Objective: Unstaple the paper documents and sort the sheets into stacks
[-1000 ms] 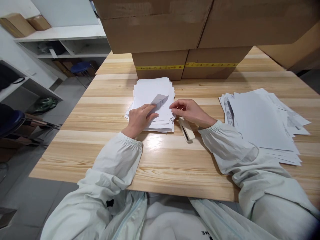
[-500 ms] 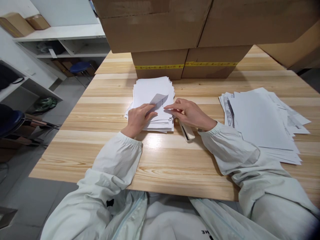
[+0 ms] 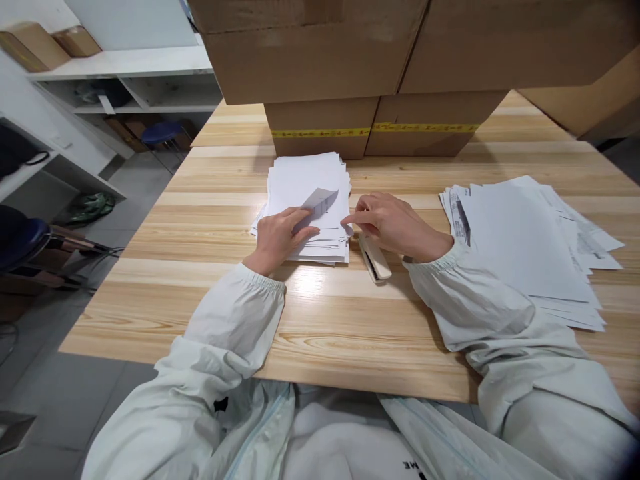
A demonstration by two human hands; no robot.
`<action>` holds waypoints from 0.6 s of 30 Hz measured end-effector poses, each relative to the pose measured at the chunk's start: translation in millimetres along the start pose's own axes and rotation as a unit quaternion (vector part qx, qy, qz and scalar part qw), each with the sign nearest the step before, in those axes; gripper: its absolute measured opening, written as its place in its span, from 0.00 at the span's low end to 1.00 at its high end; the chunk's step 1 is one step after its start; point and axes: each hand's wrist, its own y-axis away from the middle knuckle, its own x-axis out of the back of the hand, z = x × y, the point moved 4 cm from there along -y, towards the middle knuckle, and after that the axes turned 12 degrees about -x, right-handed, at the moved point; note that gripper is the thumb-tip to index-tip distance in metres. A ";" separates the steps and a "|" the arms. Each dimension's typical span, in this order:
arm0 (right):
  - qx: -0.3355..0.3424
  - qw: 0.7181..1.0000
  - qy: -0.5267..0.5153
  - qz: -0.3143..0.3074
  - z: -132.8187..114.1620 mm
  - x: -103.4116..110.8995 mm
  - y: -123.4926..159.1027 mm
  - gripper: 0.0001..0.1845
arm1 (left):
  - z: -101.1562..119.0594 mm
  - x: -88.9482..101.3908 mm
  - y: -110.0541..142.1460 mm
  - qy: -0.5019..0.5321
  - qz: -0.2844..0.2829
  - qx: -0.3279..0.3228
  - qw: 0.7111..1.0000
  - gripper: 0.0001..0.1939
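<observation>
Left arm extends from 7 o'clock toward 1 o'clock. Left grip: back up, thumb spread below the fingers, tips directed at 2 o'clock. Right arm extends from 4 o'clock toward 10 o'clock. Right grip: back up, forefinger pointing toward 9 o'clock, other visible fingers curled.

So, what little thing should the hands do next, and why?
Perhaps the right hand should gently pinch the right edge of the paper pile. Its pointing finger is right by that edge, and the left hand rests on the pile, by a turned-up piece of paper. The stapler lies on the table, so the right hand seems free.
</observation>
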 end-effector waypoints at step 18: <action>-0.027 0.999 -0.007 -0.032 -6.6 -10.2 1.8 0.20 | -9.6 -3.7 -1.1 0.020 0.072 0.032 0.997 0.12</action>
